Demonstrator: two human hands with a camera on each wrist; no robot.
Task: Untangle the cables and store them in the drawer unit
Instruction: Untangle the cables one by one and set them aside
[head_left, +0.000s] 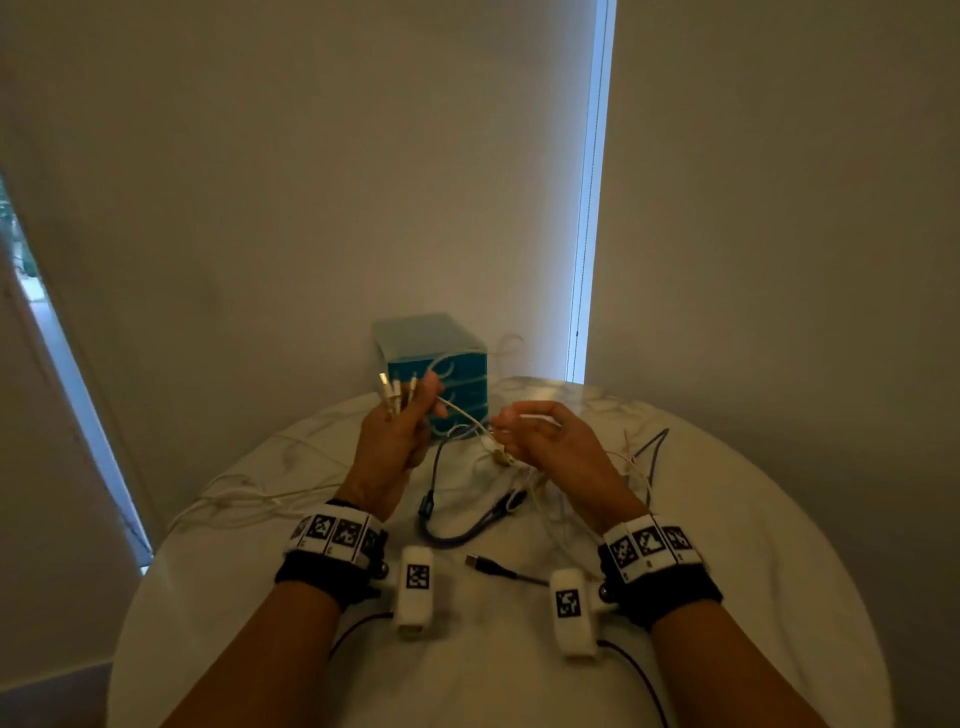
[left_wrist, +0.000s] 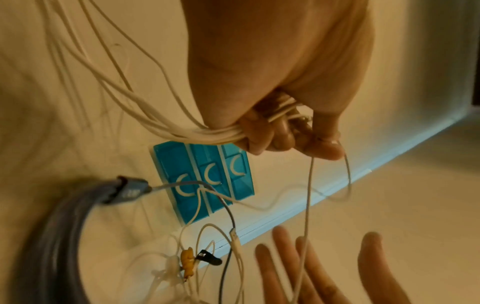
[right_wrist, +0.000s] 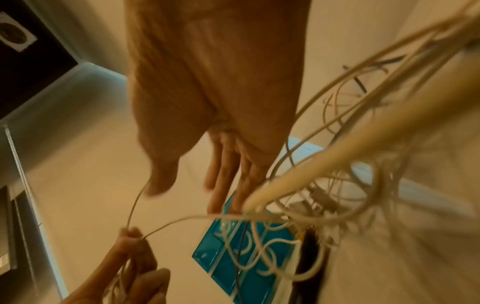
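Holding a bunch of white cables (head_left: 400, 400) upright in a closed fist, the left hand (head_left: 397, 441) hung above the worktop (head_left: 753, 545) with the plug ends sticking up past its knuckles. The right hand (head_left: 545, 436) hovered just beside it, fingers loosely spread and curled round nothing firm; one thin strand (left_wrist: 307, 195) ran from the left fist across those straight fingers (left_wrist: 303, 265), touching rather than gripped. That strand's long axis lay roughly left to right between the two hands, and the knot of the tangle (head_left: 498, 452) hung below and just in front of the right hand, so the right hand looked the nearer one to work it loose. A thick grey cable (head_left: 457, 530) curved on the worktop beneath the hands, and a dark USB plug (head_left: 480, 564) lay nearer the person. The blue drawer unit (head_left: 436, 374) stood at the far edge, straight ahead beyond both hands, its three drawers shut, slightly nearer the left hand. No brand or writing could be read; only black-and-white square markers (head_left: 332, 535) showed on the wristbands.
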